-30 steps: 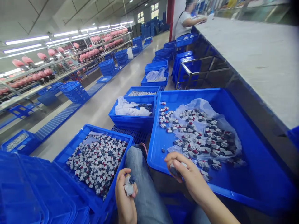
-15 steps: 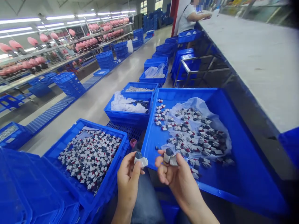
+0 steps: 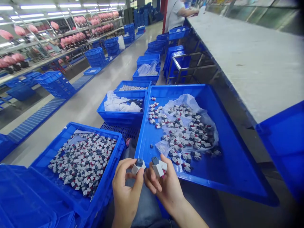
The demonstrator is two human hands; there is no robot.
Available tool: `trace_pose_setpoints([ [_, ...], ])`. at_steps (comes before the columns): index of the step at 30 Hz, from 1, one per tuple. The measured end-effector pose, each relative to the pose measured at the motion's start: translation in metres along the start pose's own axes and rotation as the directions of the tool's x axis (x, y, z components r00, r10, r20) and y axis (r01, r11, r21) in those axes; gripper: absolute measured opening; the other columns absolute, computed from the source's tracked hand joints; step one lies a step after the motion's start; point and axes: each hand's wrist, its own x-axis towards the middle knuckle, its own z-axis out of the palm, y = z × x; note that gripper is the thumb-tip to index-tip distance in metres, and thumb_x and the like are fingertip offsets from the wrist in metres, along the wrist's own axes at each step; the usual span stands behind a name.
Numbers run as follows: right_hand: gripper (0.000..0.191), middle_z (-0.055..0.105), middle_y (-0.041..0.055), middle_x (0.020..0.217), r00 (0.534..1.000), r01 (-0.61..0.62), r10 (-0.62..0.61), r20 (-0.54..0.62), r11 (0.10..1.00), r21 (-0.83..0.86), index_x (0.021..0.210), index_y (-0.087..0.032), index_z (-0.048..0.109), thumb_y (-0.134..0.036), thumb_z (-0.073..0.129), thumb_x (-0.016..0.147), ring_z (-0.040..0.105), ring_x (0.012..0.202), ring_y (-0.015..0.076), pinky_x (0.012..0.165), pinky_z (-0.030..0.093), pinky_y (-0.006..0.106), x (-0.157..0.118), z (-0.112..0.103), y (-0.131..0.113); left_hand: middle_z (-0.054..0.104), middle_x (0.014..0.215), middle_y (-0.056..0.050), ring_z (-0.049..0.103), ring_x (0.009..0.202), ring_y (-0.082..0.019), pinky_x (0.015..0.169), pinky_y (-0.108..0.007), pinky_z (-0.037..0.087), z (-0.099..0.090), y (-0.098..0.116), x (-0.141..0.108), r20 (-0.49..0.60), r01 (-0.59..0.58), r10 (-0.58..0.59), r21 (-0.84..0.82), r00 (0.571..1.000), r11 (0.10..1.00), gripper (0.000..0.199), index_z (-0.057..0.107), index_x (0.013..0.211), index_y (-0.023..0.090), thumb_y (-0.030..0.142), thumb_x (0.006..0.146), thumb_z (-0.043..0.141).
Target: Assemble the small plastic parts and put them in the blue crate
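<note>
While both hands meet at the frame's lower centre, each pinches a part.
The left hand point(image 3: 125, 193) grips a small white-and-grey plastic block point(image 3: 138, 166) at its fingertips; the right hand point(image 3: 163, 186) holds a matching white block point(image 3: 158, 166) just beside it.

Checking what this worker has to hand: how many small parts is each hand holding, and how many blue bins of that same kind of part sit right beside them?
Small part in left hand: 1
Small part in right hand: 1
Blue bin of parts on the left: 1
Blue tray of parts on a plastic bag: 1
Total: 4

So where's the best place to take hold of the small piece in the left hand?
Probably the white body, pinched across its flat sides from below. The small piece sits upright in the left hand with its dark cap upward, so gripping low leaves the cap free.
</note>
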Motion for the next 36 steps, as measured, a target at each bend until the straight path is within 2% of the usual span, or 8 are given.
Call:
trace_pose_setpoints([
  [3, 0.057, 0.035, -0.0034, 0.037, 0.986, 0.097, -0.139, -0.089, 0.925, -0.368, 0.049, -0.016, 0.049, -0.058, 0.028, 0.081, 0.033, 0.036, 0.0083, 0.042, 0.025, 0.021, 0.007, -0.001, 0.004, 0.058, 0.095, -0.003, 0.056, 0.087, -0.014, 0.070, -0.023, 0.050, 0.003, -0.005, -0.001, 0.039, 0.254, -0.252, -0.248, 0.967, 0.935, 0.027, 0.053, 0.098, 0.023, 0.036, 0.074, 0.058],
  [9, 0.023, 0.062, 0.0017, 0.081, 0.971, 0.205, -0.169, 0.170, 0.219, -0.954, 0.098, -0.021, 0.057, -0.029, 0.052, 0.077, 0.054, 0.067, 0.0146, 0.059, 0.036, 0.024, 0.005, 0.004, 0.012, 0.058, 0.099, -0.005, 0.058, 0.082, -0.014, 0.061, -0.020, 0.049, 0.010, -0.028, 0.005, 0.188, 0.581, -0.666, -0.687, 0.722, 0.436, 0.031, 0.053, 0.103, 0.019, 0.037, 0.077, 0.052],
  [14, 0.059, 0.053, 0.0048, 0.118, 0.920, 0.388, -0.041, 0.390, 0.235, -0.891, 0.130, -0.028, 0.034, -0.030, 0.058, 0.076, 0.056, 0.092, 0.0185, 0.077, 0.042, 0.027, -0.002, -0.001, 0.001, 0.052, 0.072, -0.002, 0.050, 0.054, -0.007, 0.046, -0.016, 0.043, -0.001, -0.051, 0.037, 0.278, 0.625, -0.801, -0.766, 0.529, 0.147, 0.013, 0.053, 0.080, 0.013, 0.023, 0.079, 0.044],
  [17, 0.049, 0.057, 0.0028, 0.110, 0.955, 0.258, -0.170, 0.242, 0.079, -0.963, 0.127, -0.029, 0.037, -0.041, 0.050, 0.082, 0.056, 0.090, 0.0169, 0.078, 0.043, 0.028, 0.009, -0.032, -0.032, 0.049, 0.074, -0.003, 0.048, 0.057, -0.005, 0.045, -0.012, 0.041, -0.039, -0.072, 0.067, 0.086, 0.413, -0.747, -0.871, 0.659, 0.264, 0.013, 0.049, 0.082, 0.012, 0.013, 0.078, 0.036],
  [20, 0.047, 0.053, 0.0067, 0.115, 0.954, -0.230, -0.265, -0.141, -0.340, -0.912, 0.127, -0.022, 0.037, -0.041, 0.044, 0.085, 0.053, 0.099, 0.0188, 0.081, 0.041, 0.028, 0.027, -0.087, -0.070, 0.047, 0.088, -0.005, 0.052, 0.081, -0.012, 0.054, -0.019, 0.048, -0.087, -0.099, 0.089, -0.206, 0.270, -0.772, -0.857, 0.602, 0.440, 0.024, 0.043, 0.092, 0.020, 0.027, 0.080, 0.024],
  [24, 0.052, 0.055, 0.0162, 0.107, 0.905, -0.422, -0.176, -0.387, -0.487, -0.765, 0.113, -0.010, 0.051, -0.030, 0.066, 0.068, 0.051, 0.101, 0.0317, 0.076, 0.043, 0.039, 0.043, -0.151, -0.085, 0.037, 0.121, -0.010, 0.031, 0.123, -0.026, 0.080, -0.046, 0.045, -0.118, -0.130, 0.085, -0.312, 0.430, -0.826, -0.736, 0.470, 0.523, 0.042, 0.029, 0.114, 0.026, 0.035, 0.072, 0.030],
  [31, 0.038, 0.052, 0.0088, 0.110, 0.896, -0.385, -0.058, -0.441, -0.595, -0.705, 0.112, -0.014, 0.050, -0.030, 0.059, 0.079, 0.051, 0.100, 0.0221, 0.084, 0.042, 0.043, 0.056, -0.164, -0.064, 0.048, 0.092, -0.003, 0.053, 0.088, -0.011, 0.067, -0.021, 0.047, -0.038, -0.138, 0.035, -0.106, 0.562, -0.894, -0.744, 0.435, 0.361, 0.022, 0.041, 0.085, 0.022, 0.013, 0.065, 0.042],
  [36, 0.020, 0.057, 0.0043, 0.091, 0.916, -0.360, -0.035, -0.399, -0.507, -0.783, 0.091, -0.013, 0.057, -0.029, 0.059, 0.078, 0.054, 0.086, 0.0170, 0.080, 0.043, 0.038, 0.056, -0.167, -0.067, 0.053, 0.103, -0.004, 0.054, 0.090, -0.011, 0.064, -0.019, 0.045, 0.041, -0.103, 0.013, 0.065, 0.624, -0.843, -0.703, 0.535, 0.342, 0.019, 0.051, 0.093, 0.022, 0.022, 0.074, 0.045],
])
